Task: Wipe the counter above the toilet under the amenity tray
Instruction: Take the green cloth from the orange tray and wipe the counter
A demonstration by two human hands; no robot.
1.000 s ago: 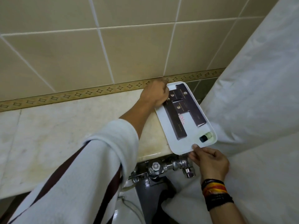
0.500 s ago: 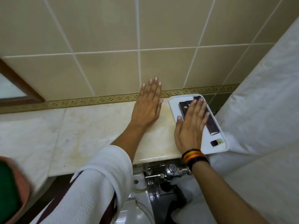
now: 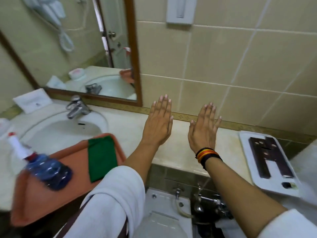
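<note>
Cream marble makes the counter (image 3: 130, 127), and both hands are held flat above it, palms down, fingers stretched out and holding nothing. The left hand (image 3: 158, 125) is near the centre of the view, its fingertips toward the patterned border strip (image 3: 240, 125) at 12 o'clock. The right hand (image 3: 203, 130) is just beside it at 3 o'clock, apart from it, with striped bands (image 3: 206, 154) on the wrist. I cannot tell if the palms touch the stone or are a little over it.

The white amenity tray (image 3: 247, 145) lies on the counter at 3 o'clock from the right hand, well apart from it, near the right end of the counter. On it are dark flat boxes (image 3: 267, 155), and a small dark bottle (image 3: 288, 185) is at its near corner.

At 9 o'clock from the left hand there is an orange tray (image 3: 68, 152) with a folded green cloth (image 3: 101, 158) and a blue spray bottle (image 3: 46, 170) lying on it, blurred. Behind it are the white sink (image 3: 56, 131) and its chrome tap (image 3: 76, 107), under a wood-framed mirror (image 3: 137, 66). At 6 o'clock, below the counter edge, the white toilet (image 3: 163, 219) and the metal flush valve (image 3: 209, 201) are seen. White sleeves (image 3: 111, 203) cover both forearms partly.
</note>
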